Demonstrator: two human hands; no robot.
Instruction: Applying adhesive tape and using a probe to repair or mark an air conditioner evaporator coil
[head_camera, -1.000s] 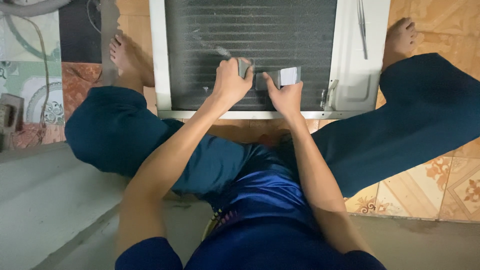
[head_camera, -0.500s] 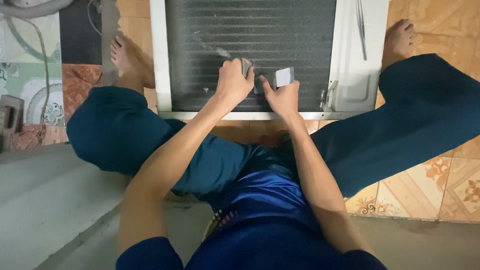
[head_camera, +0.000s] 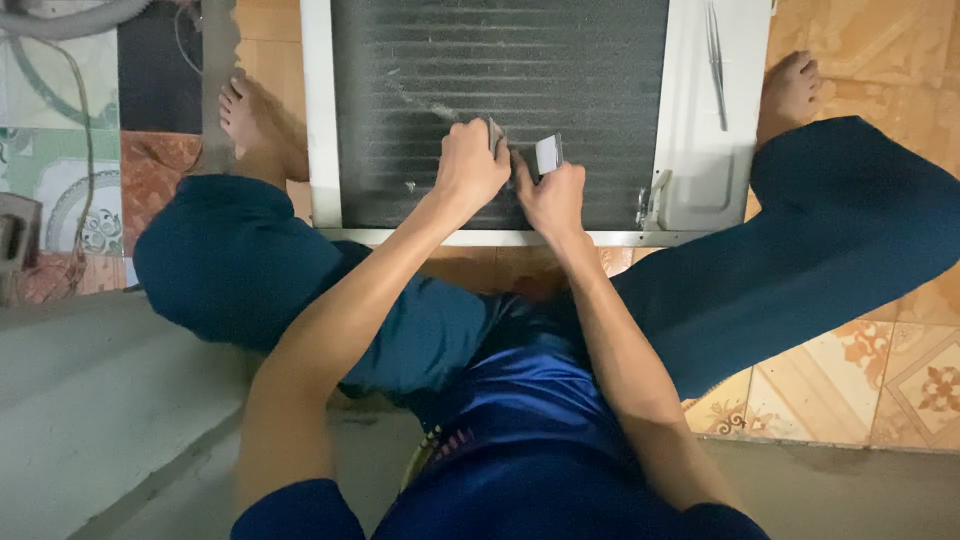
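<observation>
Sitting on the tiled floor (head_camera: 850, 380) with legs spread, a person works the dark finned coil (head_camera: 500, 90) of a white-framed air conditioner unit (head_camera: 690, 150); the left hand (head_camera: 470, 165) is curled shut on a small grey tool (head_camera: 494, 132); the right hand (head_camera: 552, 195) pinches a small silvery fin comb (head_camera: 548, 154), both pressed to the fins.

Both bare forearms stretched toward twelve o'clock, left hand (head_camera: 472, 165) curled knuckles-up with fingers closed, right hand (head_camera: 552, 198) just beside it at three o'clock, fingers pinched, wrists nearly straight, elbows bent
</observation>
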